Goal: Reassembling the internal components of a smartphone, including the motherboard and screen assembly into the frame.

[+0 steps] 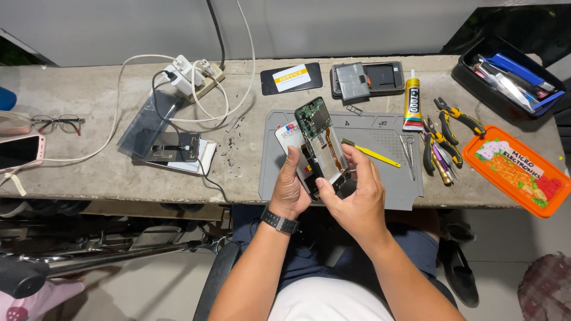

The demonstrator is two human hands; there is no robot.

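Hands | left hand (289, 191) grips opened black smartphone with exposed green board (321, 145), above grey rubber mat (392, 181) at desk's front edge; right hand (352, 199) pinches its lower end | judgement: support frame evenly; avoid flexing ribbon cable

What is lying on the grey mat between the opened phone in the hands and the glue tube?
In the head view, a yellow-handled tool lies on the grey mat between the opened phone and the glue tube.
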